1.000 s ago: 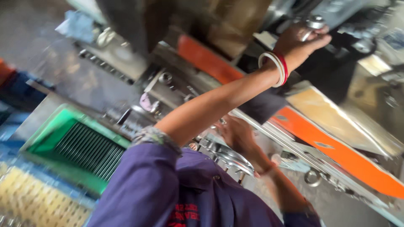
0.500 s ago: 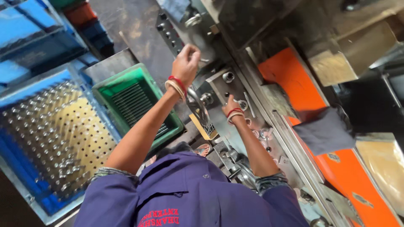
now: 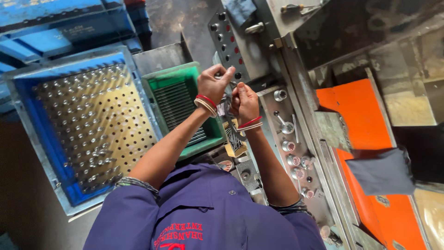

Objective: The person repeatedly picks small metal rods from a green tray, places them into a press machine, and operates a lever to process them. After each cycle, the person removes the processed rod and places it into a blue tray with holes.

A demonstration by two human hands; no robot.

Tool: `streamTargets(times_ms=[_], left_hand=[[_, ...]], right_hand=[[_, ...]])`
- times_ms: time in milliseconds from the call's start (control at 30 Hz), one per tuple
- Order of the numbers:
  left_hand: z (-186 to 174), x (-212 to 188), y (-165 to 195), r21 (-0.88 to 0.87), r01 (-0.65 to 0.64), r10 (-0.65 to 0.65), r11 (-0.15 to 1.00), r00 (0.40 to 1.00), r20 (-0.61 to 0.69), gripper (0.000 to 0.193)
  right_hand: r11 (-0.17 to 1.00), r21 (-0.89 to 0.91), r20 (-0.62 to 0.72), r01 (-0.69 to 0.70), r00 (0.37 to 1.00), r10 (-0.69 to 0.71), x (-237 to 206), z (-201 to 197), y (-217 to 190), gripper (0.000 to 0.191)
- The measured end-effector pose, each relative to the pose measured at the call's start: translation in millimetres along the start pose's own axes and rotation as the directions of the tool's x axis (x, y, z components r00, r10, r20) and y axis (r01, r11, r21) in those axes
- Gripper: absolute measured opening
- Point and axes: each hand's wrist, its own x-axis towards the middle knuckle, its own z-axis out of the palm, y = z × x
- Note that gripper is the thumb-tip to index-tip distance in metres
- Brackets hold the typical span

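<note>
Against the grey machine panel [image 3: 259,51], both hands grip one slim metal lever [image 3: 227,99], left hand [image 3: 212,84] clenched at its top, right hand [image 3: 245,103] lower. It looks rigid, oily, best held by its shaft.

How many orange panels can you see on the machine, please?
2: one orange panel sits right of the hands, above the dark cloth; a second orange panel runs below the cloth towards the bottom right corner. The cloth may hide where they join.
</note>
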Motion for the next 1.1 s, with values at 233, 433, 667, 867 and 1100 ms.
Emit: streamTargets(times_ms=[233, 433, 667, 867, 1100], left_hand=[[-46.8, 14.1, -15.7, -0.17, 0.289, -0.214, 0.942, 0.908, 0.359, 0.038], [-107.0, 4.3, -37.4, -0.15, 0.498, -0.347, 0.854, 0.761, 0.549, 0.041], [-136.6, -18.5, -55.0, -0.673, 0.267, -0.449, 0.689, 0.887, -0.107, 0.038], [-267.6, -11.9, -81.8, -0.735, 0.035, -0.479, 0.677, 0.78, -0.403, 0.029], [-345.0, -76.2, -89.6, -0.547, 0.188, -0.486, 0.816, 0.735, -0.472, 0.033]], right_hand=[[0.585, -0.727, 0.055, 0.36, 0.879, -0.473, -5.9, 20.4, 31.2, 0.037], [-0.005, -0.639, 0.639, 0.769, 0.527, -0.56, -5.9, 33.3, 46.2, 0.021], [0.839, -0.506, 0.415, 0.198, 0.909, 0.035, -20.3, 96.2, 98.0, 0.024], [0.626, -0.703, 0.443, 0.338, 0.897, 0.013, -13.4, 100.7, 67.1, 0.017], [-0.11, -0.565, 0.788, 0.817, 0.575, 0.219, 13.3, 121.7, 120.7, 0.006]])
